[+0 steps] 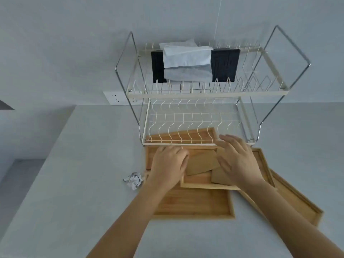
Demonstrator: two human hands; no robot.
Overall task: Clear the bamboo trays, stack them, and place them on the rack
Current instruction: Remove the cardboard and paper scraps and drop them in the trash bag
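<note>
Several bamboo trays lie overlapping on the table in front of the rack [204, 94]. A small tray [201, 184] sits on top of a large tray [195, 207] and holds two brown cardboard pieces [202, 162]. Another tray [299, 203] juts out at the right, and one [186, 135] lies under the rack's lower tier. My left hand [168, 162] curls its fingers on the left edge of the upper cardboard piece. My right hand [236, 157] lies spread over both pieces, with the second piece [219, 177] partly hidden under its palm.
A crumpled ball of paper [133, 180] lies on the table left of the trays. On the rack's top tier rests a black tissue box [225, 64] with white tissue on it. A wall socket [115, 98] sits behind the rack on the left.
</note>
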